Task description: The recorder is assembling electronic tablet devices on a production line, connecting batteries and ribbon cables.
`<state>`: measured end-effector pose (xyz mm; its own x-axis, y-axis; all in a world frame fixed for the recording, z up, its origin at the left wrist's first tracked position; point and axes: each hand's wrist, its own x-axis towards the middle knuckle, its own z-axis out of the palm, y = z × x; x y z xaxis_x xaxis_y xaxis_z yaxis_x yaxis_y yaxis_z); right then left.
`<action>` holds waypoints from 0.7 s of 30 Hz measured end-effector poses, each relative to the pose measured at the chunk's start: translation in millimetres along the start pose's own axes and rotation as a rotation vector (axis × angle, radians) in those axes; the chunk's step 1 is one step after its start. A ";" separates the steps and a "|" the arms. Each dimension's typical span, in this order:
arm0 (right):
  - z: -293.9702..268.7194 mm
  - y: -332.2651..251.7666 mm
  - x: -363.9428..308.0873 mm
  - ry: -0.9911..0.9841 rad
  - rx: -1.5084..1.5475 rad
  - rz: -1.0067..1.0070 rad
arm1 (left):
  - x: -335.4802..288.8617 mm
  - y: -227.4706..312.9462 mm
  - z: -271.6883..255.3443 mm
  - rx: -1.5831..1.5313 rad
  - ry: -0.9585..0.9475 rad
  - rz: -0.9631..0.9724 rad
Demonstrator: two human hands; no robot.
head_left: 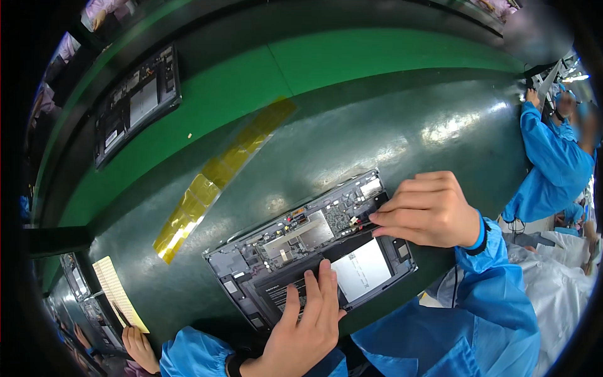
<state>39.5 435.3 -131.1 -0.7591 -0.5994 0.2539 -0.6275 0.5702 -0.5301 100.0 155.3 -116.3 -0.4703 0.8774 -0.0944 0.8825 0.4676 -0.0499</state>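
Note:
An opened laptop base (301,235) lies at a slant on the dark green bench in front of me, its circuit board and black battery (279,293) exposed. A white label (362,270) covers part of the battery's right half. My left hand (308,327) rests on the battery, fingers stretched out and apart. Over the right end of the circuit board, my right hand (427,210) is closed in a pinch, thumb and forefinger at the board's edge. Whatever sits between those fingertips is too small to make out.
A strip of amber tape pieces (217,176) lies beyond the laptop. Another opened laptop base (138,100) sits on the green strip at far left. A co-worker's hand (139,349) is by a yellow dotted sheet (119,292); a person in blue (556,154) is at right.

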 end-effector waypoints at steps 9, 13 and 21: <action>1.4 -5.3 -0.3 0.051 0.126 0.078 | 6.5 -2.7 -2.4 -0.040 -0.064 -0.103; 13.1 -4.0 -2.8 0.047 0.154 0.024 | 9.2 -3.4 -1.7 -0.061 -0.058 -0.088; 22.3 0.3 -6.7 -0.018 0.157 0.033 | 13.4 -1.8 0.3 -0.040 -0.078 -0.086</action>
<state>48.3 427.0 -150.9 -0.7748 -0.5927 0.2199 -0.5662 0.4958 -0.6585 92.1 166.2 -117.8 -0.5413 0.8238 -0.1682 0.8375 0.5460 -0.0213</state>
